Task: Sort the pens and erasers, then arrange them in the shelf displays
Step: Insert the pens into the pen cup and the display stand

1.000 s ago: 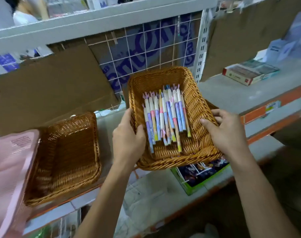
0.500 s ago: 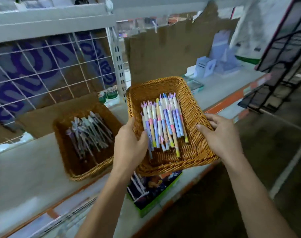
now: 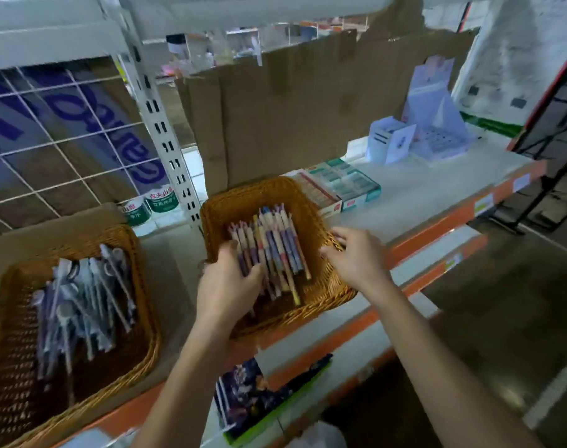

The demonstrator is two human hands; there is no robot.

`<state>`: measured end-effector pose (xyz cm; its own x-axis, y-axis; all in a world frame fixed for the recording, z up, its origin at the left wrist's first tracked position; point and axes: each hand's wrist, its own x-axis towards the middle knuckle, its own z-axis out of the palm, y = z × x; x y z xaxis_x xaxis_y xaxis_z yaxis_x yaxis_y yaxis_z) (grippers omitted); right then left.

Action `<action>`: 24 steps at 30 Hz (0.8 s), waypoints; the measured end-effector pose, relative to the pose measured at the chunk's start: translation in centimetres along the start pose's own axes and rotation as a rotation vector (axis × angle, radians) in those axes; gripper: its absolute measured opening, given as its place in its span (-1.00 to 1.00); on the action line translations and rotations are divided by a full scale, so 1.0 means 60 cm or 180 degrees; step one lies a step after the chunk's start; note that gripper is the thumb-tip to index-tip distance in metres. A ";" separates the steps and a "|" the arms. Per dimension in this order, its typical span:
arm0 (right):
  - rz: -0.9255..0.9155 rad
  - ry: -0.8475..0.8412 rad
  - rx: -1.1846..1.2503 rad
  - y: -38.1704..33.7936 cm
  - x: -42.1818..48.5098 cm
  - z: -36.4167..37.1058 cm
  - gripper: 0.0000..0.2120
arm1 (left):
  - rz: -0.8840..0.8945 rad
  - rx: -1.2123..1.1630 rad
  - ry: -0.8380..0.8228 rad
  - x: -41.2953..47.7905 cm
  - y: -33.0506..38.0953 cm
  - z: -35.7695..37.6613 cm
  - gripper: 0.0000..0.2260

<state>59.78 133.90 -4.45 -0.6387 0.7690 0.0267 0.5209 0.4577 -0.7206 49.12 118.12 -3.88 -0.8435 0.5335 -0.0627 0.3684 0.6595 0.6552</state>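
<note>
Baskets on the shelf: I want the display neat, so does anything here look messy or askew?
Yes. The pens in the left basket lie jumbled, crossing at different angles, whereas the colourful pens in the right basket lie roughly parallel. The right basket is also turned askew to the shelf edge.

Behind the wire grid I see large blue letters printed on brown cardboard, tilted and cut off, and I can pick out only something like "Care". The two green-and-white labels beside the shelf upright carry Chinese characters, the right one seemingly 农夫山泉, with the smaller lines too blurred for me. The shelf-edge tags and the red marks on the flat boxes are unreadable from my feed.
</note>
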 end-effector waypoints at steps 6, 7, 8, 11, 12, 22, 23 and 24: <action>0.0084 -0.0383 -0.0290 0.029 0.109 0.034 -0.67 | -0.0408 0.0357 0.0221 0.081 0.023 0.040 -0.62; 0.0050 -0.0423 -0.0278 0.035 0.123 0.034 -0.69 | -0.0445 0.0512 0.0328 0.096 0.021 0.051 -0.63; -0.0005 -0.0471 -0.0275 0.040 0.135 0.033 -0.69 | -0.0458 0.0737 0.0431 0.110 0.017 0.064 -0.64; -0.0267 -0.0599 -0.0298 0.044 0.154 0.029 -0.62 | -0.0297 0.1139 0.0629 0.131 0.022 0.085 -0.50; -0.0373 -0.0687 -0.0314 0.043 0.158 0.028 -0.58 | -0.0320 0.1109 0.0599 0.137 0.030 0.087 -0.45; -0.2126 -0.1159 -0.0591 0.034 0.218 0.027 -0.50 | -0.1671 0.1592 -0.0336 0.201 0.100 0.145 -0.15; -0.2251 -0.1295 -0.0588 0.039 0.226 0.023 -0.51 | -0.1851 0.1576 -0.0275 0.207 0.109 0.150 -0.16; -0.2351 -0.1428 -0.0593 0.044 0.235 0.018 -0.53 | -0.1990 0.1534 -0.0194 0.212 0.116 0.154 -0.17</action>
<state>51.53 145.50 -6.72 -0.9902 0.0184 0.1382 -0.0539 0.8636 -0.5012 44.56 134.42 -7.07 -0.9322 0.0073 -0.3617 -0.0262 0.9958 0.0875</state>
